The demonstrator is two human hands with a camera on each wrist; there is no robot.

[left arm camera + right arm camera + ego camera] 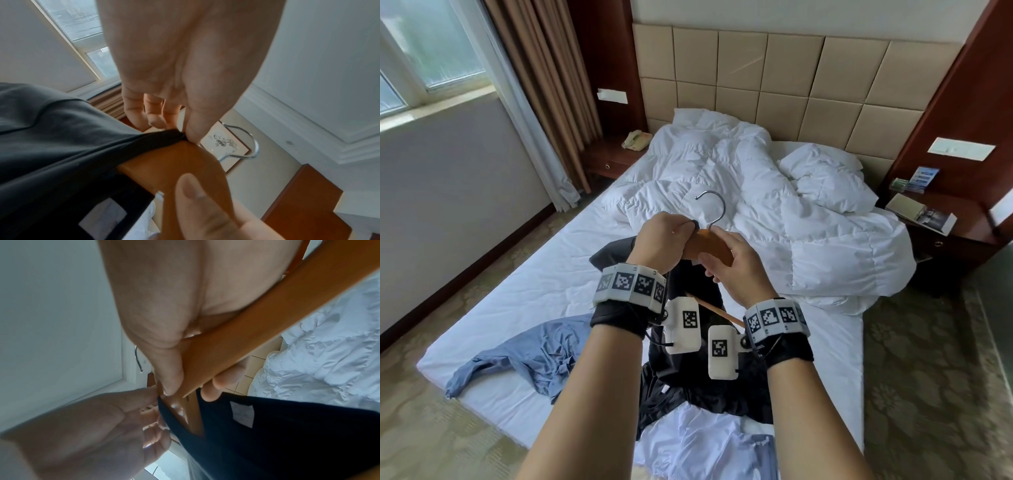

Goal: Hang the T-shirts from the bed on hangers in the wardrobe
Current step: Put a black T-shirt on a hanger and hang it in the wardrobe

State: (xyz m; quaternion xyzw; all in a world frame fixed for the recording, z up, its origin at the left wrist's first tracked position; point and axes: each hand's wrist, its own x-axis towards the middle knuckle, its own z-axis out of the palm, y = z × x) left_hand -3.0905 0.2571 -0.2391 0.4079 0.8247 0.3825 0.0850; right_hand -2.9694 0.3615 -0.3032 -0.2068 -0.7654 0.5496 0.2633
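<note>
Head view: both forearms reach out over the bed [524, 301], hands raised together. Left hand [659, 240] pinches the black T-shirt [698, 346] collar against the wooden hanger [705, 245]; right hand [739, 263] grips the hanger's arm.

One wooden hanger [709, 245] with one metal hook [710, 205]. Two hands: left hand [661, 240], right hand [739, 267]. Three garments on bed [544, 274]: one black T-shirt [695, 370], one blue garment [534, 353], one pale white-blue garment [705, 445]. One crumpled white duvet [756, 212]. Two bedside tables: one left [609, 161], one right [955, 226]. One telephone [635, 140]. Two wrist bands with markers.
</note>
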